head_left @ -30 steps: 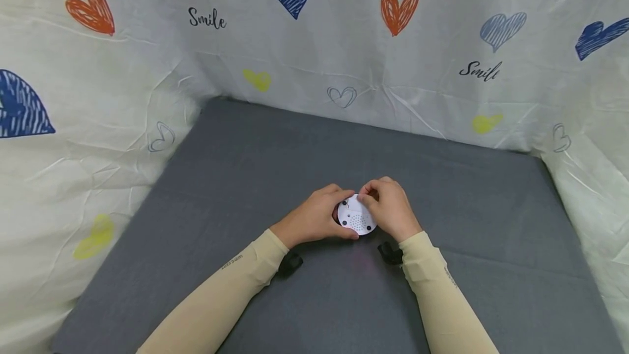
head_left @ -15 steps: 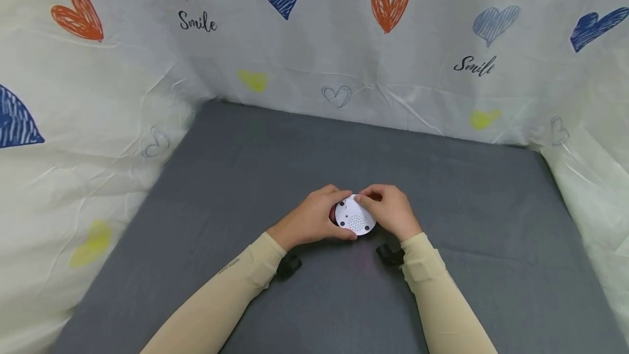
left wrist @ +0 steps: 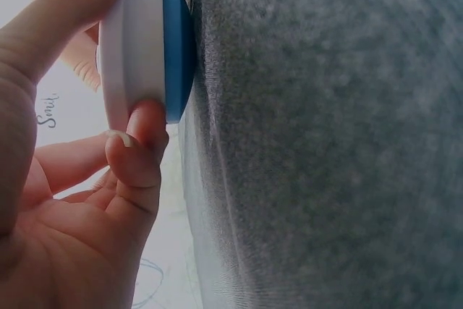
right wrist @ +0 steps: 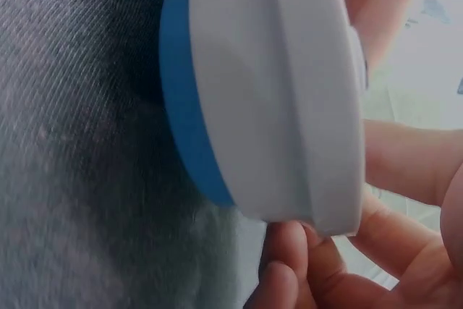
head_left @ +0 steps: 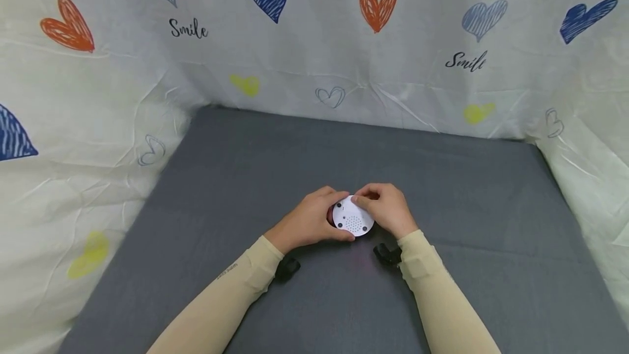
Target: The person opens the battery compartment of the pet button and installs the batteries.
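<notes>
A round white device [head_left: 350, 222] with a cluster of small holes and dark round feet on its upward side lies between both hands. Its underside is a blue disc [left wrist: 174, 56], turned down close over the grey cloth. My left hand [head_left: 316, 217] grips the rim from the left, thumb at the near edge and fingers at the far edge. From the right, my right hand [head_left: 388, 209] has its thumb on the white side near the far rim, with curled fingers at the edge. In the right wrist view, those fingertips [right wrist: 286, 251] are right at the device's white side wall.
A grey cloth [head_left: 275, 157] covers the table. White sheeting [head_left: 314, 42] with printed hearts and lettering hangs behind it and at both sides. Black wrist-worn units [head_left: 287, 269] sit under each wrist, by the beige sleeves [head_left: 216, 294].
The head view has shifted slightly, moving the backdrop left. My right thumb and fingers have moved a little over the far rim; the left hand keeps its grip.
</notes>
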Available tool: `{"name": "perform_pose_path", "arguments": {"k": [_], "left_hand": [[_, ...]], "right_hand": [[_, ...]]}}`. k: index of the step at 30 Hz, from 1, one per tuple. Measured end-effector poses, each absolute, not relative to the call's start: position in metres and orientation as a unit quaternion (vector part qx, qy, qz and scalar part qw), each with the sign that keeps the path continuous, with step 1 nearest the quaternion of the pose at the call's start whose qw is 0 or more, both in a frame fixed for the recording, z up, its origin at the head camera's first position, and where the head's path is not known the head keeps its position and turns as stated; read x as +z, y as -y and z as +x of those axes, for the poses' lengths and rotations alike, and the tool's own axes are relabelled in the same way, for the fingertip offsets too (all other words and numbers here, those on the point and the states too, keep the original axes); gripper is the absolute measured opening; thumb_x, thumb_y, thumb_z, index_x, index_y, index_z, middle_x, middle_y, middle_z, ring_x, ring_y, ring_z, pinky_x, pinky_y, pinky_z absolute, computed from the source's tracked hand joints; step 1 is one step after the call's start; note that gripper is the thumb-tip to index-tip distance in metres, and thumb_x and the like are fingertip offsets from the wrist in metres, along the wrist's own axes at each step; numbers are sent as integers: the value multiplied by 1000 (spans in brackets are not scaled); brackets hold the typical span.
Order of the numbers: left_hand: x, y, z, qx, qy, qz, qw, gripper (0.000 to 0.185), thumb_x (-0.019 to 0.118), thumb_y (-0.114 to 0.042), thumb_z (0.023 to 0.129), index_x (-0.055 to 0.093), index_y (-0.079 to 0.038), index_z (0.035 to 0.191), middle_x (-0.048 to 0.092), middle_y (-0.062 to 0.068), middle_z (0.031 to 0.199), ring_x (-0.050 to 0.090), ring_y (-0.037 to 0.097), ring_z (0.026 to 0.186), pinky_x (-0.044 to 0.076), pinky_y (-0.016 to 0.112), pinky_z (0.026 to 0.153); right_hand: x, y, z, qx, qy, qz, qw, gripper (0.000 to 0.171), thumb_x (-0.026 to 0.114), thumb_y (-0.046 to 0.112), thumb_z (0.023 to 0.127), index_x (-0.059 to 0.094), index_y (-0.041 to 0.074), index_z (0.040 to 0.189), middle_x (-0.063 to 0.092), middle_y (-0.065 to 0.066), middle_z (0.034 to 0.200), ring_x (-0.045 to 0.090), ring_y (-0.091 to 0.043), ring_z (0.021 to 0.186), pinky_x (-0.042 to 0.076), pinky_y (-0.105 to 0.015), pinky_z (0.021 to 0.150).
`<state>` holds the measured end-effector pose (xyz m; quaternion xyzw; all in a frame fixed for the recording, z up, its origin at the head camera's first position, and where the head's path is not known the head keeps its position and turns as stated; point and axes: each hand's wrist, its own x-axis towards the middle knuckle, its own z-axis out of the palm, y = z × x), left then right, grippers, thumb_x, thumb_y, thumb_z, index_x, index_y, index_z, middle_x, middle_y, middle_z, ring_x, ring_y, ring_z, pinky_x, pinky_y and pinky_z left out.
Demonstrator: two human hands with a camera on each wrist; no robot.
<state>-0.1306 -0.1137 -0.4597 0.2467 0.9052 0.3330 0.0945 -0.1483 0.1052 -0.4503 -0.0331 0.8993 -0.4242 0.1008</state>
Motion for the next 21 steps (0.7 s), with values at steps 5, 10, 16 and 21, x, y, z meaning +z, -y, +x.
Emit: {"name": "perform_pose_path", "arguments": {"k": [5,10,16,21], "left_hand": [[-460,111,-129,331,-908,239,96,93,96,-47,82,56,-11,158,65,1,125,59,10,95,53,27,80],[-458,108,-128,328,-911,233,94,96,96,-49,81,55,-12,159,66,2,128,61,11,101,54,30,87],[-458,110,-127,339,-908,228,90,103,98,-50,77,53,-10,161,66,3,131,63,13,107,55,34,94],[-459,115,-126,364,-903,210,95,111,101,-49,73,49,-9,163,66,2,126,64,10,96,55,31,88]], "right_hand": [[-450,-113,-146,-409,-905,-32,116,31,68,41,106,82,15,119,78,-7,112,68,-21,94,53,-34,80],[-448,-128,-139,-383,-916,-41,117,38,62,41,110,80,12,126,78,-9,119,69,-23,101,53,-41,88],[-443,-142,-133,-365,-917,-69,147,29,59,31,112,82,13,106,76,-6,97,64,-18,82,49,-36,75],[-439,-144,-132,-395,-898,-83,174,28,58,26,112,80,11,103,73,-4,86,64,-18,71,47,-33,69]]}}
